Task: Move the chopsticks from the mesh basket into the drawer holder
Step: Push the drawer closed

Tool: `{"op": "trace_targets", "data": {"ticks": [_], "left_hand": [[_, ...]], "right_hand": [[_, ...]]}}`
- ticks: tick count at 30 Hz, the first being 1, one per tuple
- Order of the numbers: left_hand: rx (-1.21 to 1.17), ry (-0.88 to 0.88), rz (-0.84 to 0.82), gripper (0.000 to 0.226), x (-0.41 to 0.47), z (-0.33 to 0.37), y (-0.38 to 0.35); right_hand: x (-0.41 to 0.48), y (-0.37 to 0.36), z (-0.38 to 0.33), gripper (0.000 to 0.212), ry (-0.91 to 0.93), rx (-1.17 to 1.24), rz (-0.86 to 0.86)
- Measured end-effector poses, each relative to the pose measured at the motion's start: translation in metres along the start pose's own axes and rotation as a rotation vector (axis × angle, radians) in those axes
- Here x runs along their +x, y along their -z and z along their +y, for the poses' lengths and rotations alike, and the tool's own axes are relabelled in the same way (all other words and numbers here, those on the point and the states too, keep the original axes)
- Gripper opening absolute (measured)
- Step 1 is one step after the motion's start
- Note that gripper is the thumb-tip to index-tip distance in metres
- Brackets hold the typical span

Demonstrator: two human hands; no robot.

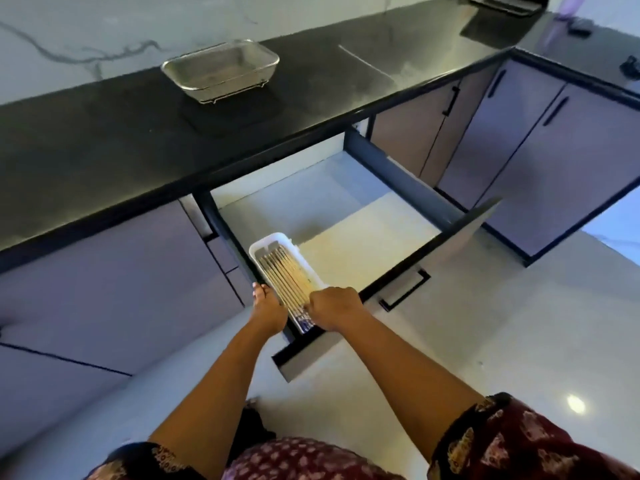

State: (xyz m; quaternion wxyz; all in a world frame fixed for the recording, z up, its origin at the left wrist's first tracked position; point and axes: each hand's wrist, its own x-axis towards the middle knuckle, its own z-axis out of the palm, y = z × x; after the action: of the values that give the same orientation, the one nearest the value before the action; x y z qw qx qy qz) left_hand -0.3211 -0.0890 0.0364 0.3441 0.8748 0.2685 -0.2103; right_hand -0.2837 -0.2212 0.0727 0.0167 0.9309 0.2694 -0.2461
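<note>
A white plastic holder lies in the front left corner of the open drawer, with several chopsticks side by side inside it. My left hand rests against the holder's left rim. My right hand has its fingers curled at the holder's near right end, over the chopstick ends; whether it grips the chopsticks or the rim is hidden. The metal mesh basket stands on the black counter and looks empty.
The black counter runs above the drawer. The drawer front with its black handle juts out over the pale floor. Purple cabinet doors stand to the right. A black mat lies under the basket.
</note>
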Motion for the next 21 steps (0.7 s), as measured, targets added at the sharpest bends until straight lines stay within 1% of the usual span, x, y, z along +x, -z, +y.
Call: {"op": "trace_targets", "data": {"ticks": [2, 3, 4, 6, 9, 10, 12, 14, 17, 19, 21], "left_hand": [[0.047, 0.038, -0.082, 0.057, -0.018, 0.009, -0.008], [0.072, 0.055, -0.111, 0.052, -0.034, 0.017, -0.013], [0.121, 0.052, -0.100, 0.048, -0.047, 0.024, -0.020], [0.258, -0.018, 0.056, 0.047, -0.063, 0.028, -0.035], [0.339, -0.098, 0.276, 0.060, -0.090, 0.029, -0.060], [0.372, -0.117, 0.326, 0.063, -0.096, 0.027, -0.068], [0.431, -0.147, 0.375, 0.064, -0.102, 0.024, -0.075], [0.448, -0.131, 0.376, 0.064, -0.106, 0.022, -0.076], [0.460, -0.130, 0.364, 0.065, -0.120, 0.022, -0.084], [0.456, -0.124, 0.355, 0.067, -0.132, 0.021, -0.093], [0.447, -0.100, 0.325, 0.068, -0.144, 0.020, -0.100]], "right_hand": [[-0.016, -0.002, 0.013, 0.051, 0.037, -0.043, 0.064], [-0.029, -0.004, 0.026, 0.054, 0.056, -0.049, 0.095], [-0.039, -0.006, 0.038, 0.054, 0.076, -0.033, 0.137], [-0.050, -0.012, 0.054, 0.055, 0.108, 0.013, 0.175], [-0.066, -0.017, 0.070, 0.067, 0.151, 0.001, 0.142], [-0.070, -0.020, 0.073, 0.070, 0.152, -0.009, 0.133], [-0.078, -0.023, 0.078, 0.074, 0.160, -0.026, 0.135], [-0.084, -0.026, 0.083, 0.078, 0.164, -0.047, 0.128], [-0.091, -0.029, 0.089, 0.081, 0.164, -0.011, 0.103], [-0.099, -0.028, 0.094, 0.082, 0.170, 0.047, 0.067], [-0.110, -0.028, 0.100, 0.084, 0.151, 0.166, 0.011]]}}
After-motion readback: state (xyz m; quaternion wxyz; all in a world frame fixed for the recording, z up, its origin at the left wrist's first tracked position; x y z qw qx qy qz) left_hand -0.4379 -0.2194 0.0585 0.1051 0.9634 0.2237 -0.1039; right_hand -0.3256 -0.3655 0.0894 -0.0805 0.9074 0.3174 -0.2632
